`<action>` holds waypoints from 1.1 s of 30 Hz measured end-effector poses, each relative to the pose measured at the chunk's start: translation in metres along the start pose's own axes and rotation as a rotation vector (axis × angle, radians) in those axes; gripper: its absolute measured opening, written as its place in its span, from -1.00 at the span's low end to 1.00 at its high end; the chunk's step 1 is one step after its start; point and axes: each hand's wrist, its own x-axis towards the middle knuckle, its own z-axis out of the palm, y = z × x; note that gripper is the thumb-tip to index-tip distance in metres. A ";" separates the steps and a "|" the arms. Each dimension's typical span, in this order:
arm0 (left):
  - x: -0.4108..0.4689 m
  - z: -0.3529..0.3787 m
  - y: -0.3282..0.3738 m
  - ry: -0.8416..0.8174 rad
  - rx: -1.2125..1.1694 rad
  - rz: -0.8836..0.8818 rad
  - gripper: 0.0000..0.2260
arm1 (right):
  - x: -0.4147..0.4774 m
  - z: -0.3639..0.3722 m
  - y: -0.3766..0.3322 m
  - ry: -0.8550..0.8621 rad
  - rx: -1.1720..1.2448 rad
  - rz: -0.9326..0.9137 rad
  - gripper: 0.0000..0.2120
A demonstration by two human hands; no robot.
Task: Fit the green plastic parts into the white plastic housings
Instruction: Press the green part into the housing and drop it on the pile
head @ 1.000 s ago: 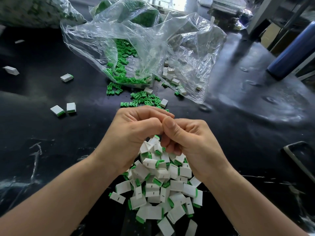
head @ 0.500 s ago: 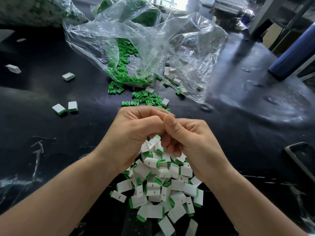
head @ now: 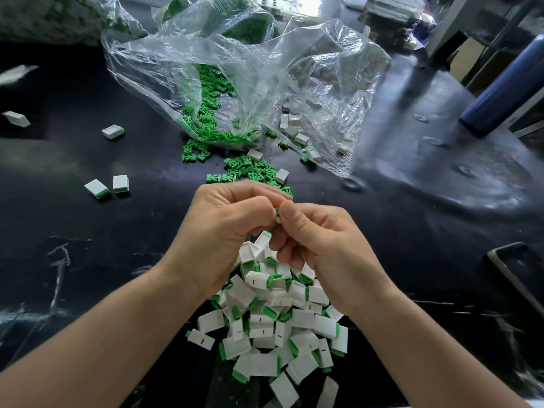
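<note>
— What lies on the black tabletop (head: 412,231)?

— One crumpled clear bag (head: 235,69) spilling green parts (head: 244,169), too many to count. There are a few white housings (head: 291,129) inside it and four fitted pieces (head: 121,183) lying apart at the left. The heap of finished pieces (head: 265,322) sits nearest.

— And the hands?

— Two, raised over that heap, thumbs meeting. The left hand (head: 223,228) and right hand (head: 321,245) both curl their fingers, pinching one small piece (head: 277,214) between them, which is mostly hidden.
</note>
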 end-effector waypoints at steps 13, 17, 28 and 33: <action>0.001 0.000 0.001 -0.080 -0.096 -0.020 -0.81 | -0.001 0.003 0.002 0.031 -0.050 -0.044 -0.68; 0.002 -0.003 0.002 -0.152 -0.133 -0.038 -0.84 | 0.000 0.002 -0.001 -0.034 0.047 0.005 -0.66; 0.002 -0.007 0.001 -0.093 -0.058 -0.083 -0.82 | 0.004 -0.008 -0.006 -0.145 0.231 0.207 -0.63; 0.001 -0.006 0.002 -0.069 0.004 -0.065 -0.83 | 0.004 -0.008 -0.006 -0.167 0.245 0.233 -0.61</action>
